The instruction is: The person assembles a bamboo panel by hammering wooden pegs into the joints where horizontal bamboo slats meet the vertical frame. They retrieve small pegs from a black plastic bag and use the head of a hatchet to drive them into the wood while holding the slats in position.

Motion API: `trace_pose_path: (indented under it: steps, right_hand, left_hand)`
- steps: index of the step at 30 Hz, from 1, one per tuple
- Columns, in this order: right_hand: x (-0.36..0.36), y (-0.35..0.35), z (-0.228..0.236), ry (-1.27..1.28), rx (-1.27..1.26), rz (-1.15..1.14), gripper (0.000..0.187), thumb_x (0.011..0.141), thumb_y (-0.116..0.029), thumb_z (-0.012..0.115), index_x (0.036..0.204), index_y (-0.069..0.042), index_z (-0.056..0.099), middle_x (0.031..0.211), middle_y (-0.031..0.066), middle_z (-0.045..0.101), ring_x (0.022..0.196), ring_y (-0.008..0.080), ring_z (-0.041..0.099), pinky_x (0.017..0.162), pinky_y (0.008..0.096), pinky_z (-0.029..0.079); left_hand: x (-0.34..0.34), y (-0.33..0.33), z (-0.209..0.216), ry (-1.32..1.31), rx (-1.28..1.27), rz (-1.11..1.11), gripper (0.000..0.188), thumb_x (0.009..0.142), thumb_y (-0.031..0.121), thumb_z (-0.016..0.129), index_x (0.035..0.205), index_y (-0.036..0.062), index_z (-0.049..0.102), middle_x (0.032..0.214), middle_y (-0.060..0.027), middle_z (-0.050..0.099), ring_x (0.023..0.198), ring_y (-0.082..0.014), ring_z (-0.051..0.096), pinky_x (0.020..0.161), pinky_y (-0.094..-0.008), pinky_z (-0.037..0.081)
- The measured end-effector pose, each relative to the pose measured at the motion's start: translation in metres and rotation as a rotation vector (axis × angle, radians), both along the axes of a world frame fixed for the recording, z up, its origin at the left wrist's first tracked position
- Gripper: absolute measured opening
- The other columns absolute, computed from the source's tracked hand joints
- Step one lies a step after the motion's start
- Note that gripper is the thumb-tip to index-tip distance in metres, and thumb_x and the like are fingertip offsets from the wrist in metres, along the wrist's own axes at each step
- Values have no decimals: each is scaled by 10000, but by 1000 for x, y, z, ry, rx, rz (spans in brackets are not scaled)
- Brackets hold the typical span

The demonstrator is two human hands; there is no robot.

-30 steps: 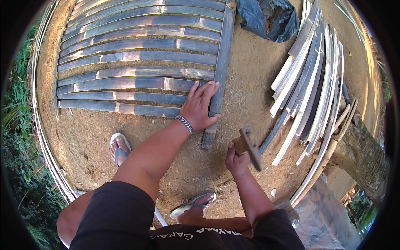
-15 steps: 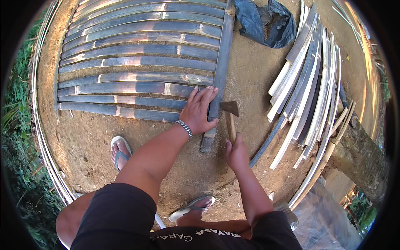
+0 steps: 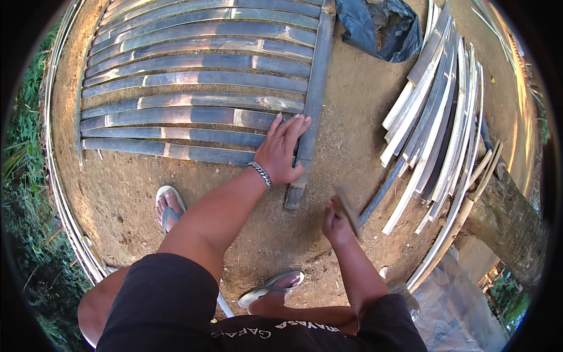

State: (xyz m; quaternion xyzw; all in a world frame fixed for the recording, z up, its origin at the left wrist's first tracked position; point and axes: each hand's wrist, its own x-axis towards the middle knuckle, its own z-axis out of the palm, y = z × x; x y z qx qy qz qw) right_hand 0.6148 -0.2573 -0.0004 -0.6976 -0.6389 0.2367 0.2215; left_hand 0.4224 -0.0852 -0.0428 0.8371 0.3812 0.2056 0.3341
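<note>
A ladder-like bamboo panel (image 3: 193,113) lies on the ground, dark split slats running across to a long bamboo rail (image 3: 317,88) on its right. My left hand (image 3: 280,151), a chain bracelet at its wrist, lies over the slat ends beside the rail's near end. Its fingers are stretched forward and the thumb points to the rail. To the right, my right hand (image 3: 337,226) is closed round a small hatchet (image 3: 347,208), raised off the rail and smeared by motion. What lies beneath my left palm is hidden.
A pile of split bamboo strips (image 3: 431,117) lies to the right. Behind it sits an open black plastic bag (image 3: 375,29). A log (image 3: 510,226) and a clear plastic sheet (image 3: 451,305) are at the lower right. My sandalled feet (image 3: 170,205) stand close to the panel.
My right hand has swung the hatchet from beside the rail back toward me, tilting its head up. My left hand stays on the slat ends. The view has shifted slightly.
</note>
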Motion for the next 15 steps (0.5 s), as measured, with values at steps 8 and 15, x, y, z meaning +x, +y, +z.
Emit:
trace_pose_path:
  steps: [8,15]
  right_hand:
    - [7,-27,-13,167,-74,-122,157,970,-132,648,1100,-47,668,947,244,698,865,483,695,714,514,554]
    - [7,-16,-19,71,-222,-112,161,947,-93,664,1100,-46,646,912,245,692,806,484,686,691,520,543]
  left_hand:
    - [0,-1,1,29,-49,4,1012,720,156,672,1633,64,244,1653,-125,426,1521,-356,374,1317,-573,145]
    - [0,-1,1,14,-43,1,1007,720,128,657,1632,55,237,1655,-124,424,1518,-357,380,1319,-569,145]
